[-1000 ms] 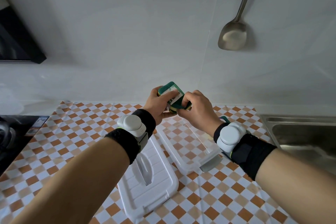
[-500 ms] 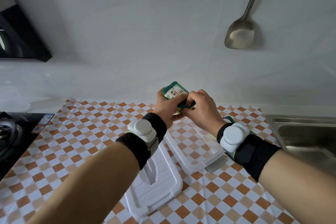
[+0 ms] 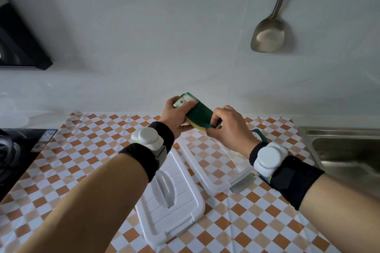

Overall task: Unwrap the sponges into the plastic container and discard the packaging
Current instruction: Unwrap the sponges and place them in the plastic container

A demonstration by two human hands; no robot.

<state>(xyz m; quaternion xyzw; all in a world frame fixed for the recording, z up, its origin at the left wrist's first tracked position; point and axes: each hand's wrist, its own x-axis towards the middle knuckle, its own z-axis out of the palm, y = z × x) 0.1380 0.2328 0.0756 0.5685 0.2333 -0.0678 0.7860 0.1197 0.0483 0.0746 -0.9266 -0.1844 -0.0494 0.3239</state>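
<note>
The step in hand looks like the unwrapping itself: the sponges point(image 3: 202, 118) are being drawn out of their paper sleeve point(image 3: 185, 101), held up just above centre of the frame, in front of the pale wall. The left hand point(image 3: 174, 114) is curled round the sleeve end, thumb under and fingers laid over the printed label. The right hand point(image 3: 230, 127) pinches the lower right end of the sponges, fingers curled over the dark green scouring face with the yellow foam showing beneath (how many sponges are in the stack I cannot tell).

Below the hands, right of centre, the clear plastic container point(image 3: 207, 167) stands open on the orange-and-white checked counter point(image 3: 82, 146), with nothing visible in it. Its white lid point(image 3: 170, 201) lies just beside it, toward lower centre. A steel sink point(image 3: 345, 150) sits at the right edge, a spatula point(image 3: 269, 35) hangs on the wall at upper right, and a dark stove point(image 3: 14, 150) fills the left edge.

My judgement is that the task is early. The next move calls for the two hands to pull apart until the sleeve slips free, then for the right hand to lower the sponges into the container while the left keeps the sleeve for discarding; no bin is in view.
</note>
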